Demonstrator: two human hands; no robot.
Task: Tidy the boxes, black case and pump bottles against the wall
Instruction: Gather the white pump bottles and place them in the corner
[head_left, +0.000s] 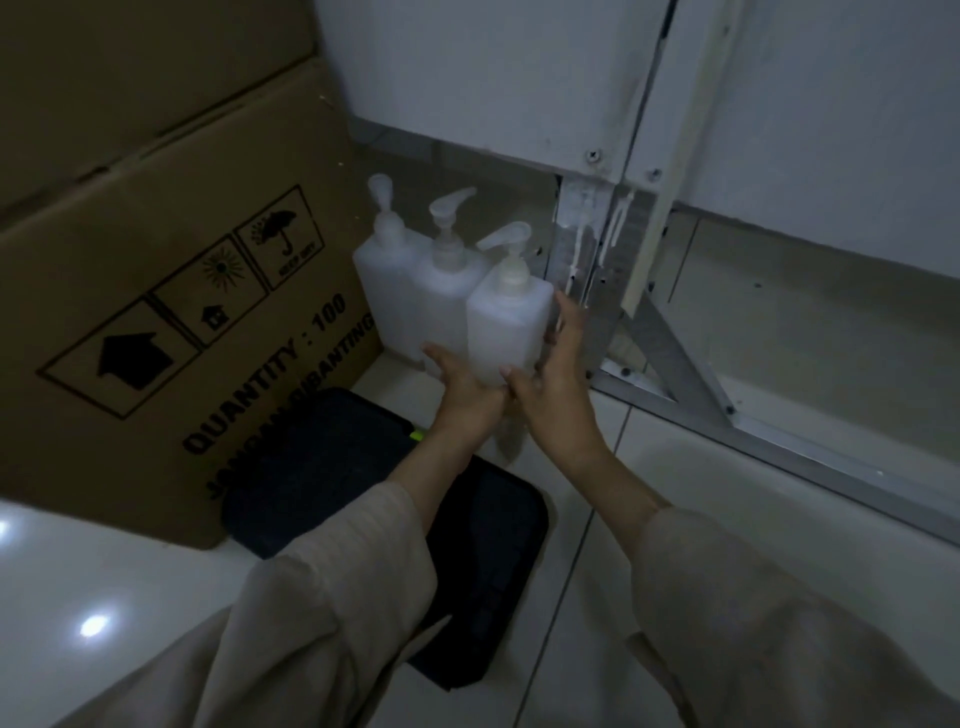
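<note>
Three white pump bottles stand in a row on the floor by the wall: the left one (384, 280), the middle one (447, 291) and the nearest, right one (511, 322). My left hand (462, 382) cups the base of the nearest bottle from the left. My right hand (558, 364) presses against its right side, fingers up along it. A large cardboard box (171, 312) with printed symbols stands at the left, touching the left bottle. The black case (332, 457) lies flat on the floor under my left forearm.
A second cardboard box (130, 78) sits stacked above the first. A white wall panel (493, 78) hangs above the bottles, with a metal frame and diagonal brace (670, 364) right of them. White floor tiles (597, 597) extend toward me.
</note>
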